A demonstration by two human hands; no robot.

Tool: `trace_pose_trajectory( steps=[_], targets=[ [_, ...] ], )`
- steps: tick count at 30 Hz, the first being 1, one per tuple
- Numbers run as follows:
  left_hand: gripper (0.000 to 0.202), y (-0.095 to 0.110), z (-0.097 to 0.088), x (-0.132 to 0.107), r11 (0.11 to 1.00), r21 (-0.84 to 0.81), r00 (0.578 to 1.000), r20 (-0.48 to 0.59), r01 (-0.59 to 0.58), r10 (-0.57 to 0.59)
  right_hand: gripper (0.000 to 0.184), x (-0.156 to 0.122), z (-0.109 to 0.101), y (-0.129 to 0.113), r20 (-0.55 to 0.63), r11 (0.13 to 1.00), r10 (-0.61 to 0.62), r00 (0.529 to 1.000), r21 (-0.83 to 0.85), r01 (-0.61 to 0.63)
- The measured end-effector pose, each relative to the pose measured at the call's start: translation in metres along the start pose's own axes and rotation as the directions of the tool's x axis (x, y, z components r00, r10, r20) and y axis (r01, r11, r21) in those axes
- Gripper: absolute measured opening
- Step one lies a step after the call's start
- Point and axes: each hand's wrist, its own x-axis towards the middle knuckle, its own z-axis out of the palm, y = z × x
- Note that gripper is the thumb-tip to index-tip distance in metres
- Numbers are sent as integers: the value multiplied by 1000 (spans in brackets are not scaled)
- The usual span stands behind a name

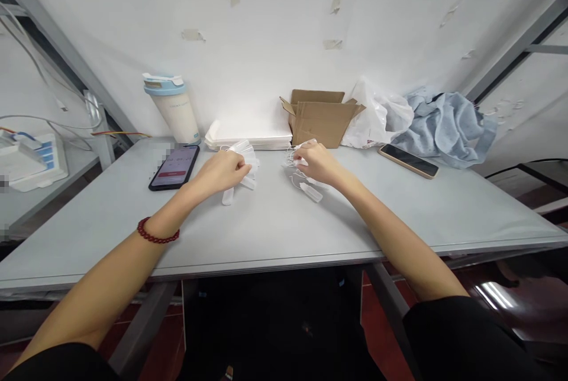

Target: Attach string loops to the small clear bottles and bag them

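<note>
My left hand point(220, 171) is closed over a fanned bunch of translucent white tags point(228, 196), which stick out past the fingers. My right hand point(320, 162) is bent over a second cluster of similar pieces with thin white strings, its fingertips pinched on the strings. One translucent white tag point(311, 192) from that cluster lies on the table just below the hand. The fingers partly hide both bunches, and the hands are a short way apart.
Behind the hands are a stack of white sheets point(252, 134) and an open cardboard box point(322, 120). A phone point(174, 168) and a tumbler point(174, 110) stand left. Rightward are a plastic bag point(377, 115), a second phone point(409, 161) and blue cloth point(448, 123).
</note>
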Motion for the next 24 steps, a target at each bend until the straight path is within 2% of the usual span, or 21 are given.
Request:
trace_pose_trajectory(
  steps=[5, 9, 12, 16, 24],
  targets=[
    [25, 7, 3, -1, 953, -302, 990, 138, 3, 41, 18, -4, -3, -14, -162, 958, -94, 982, 256, 134],
    [44, 8, 5, -3, 907, -421, 983, 172, 21, 57, 14, -7, -6, -24, -249, 898, -111, 962, 389, 204],
    [49, 7, 6, -2, 865, -501, 982, 171, 13, 84, 14, -8, -5, -26, -255, 882, -122, 959, 416, 223],
    [44, 8, 5, -1, 819, -574, 984, 150, 5, 99, 15, -8, -2, -25, -223, 867, -154, 963, 437, 240],
    [27, 11, 6, -1, 819, -574, 983, 141, -17, 119, 16, -9, -1, -30, -193, 853, -207, 959, 445, 274]
  ],
)
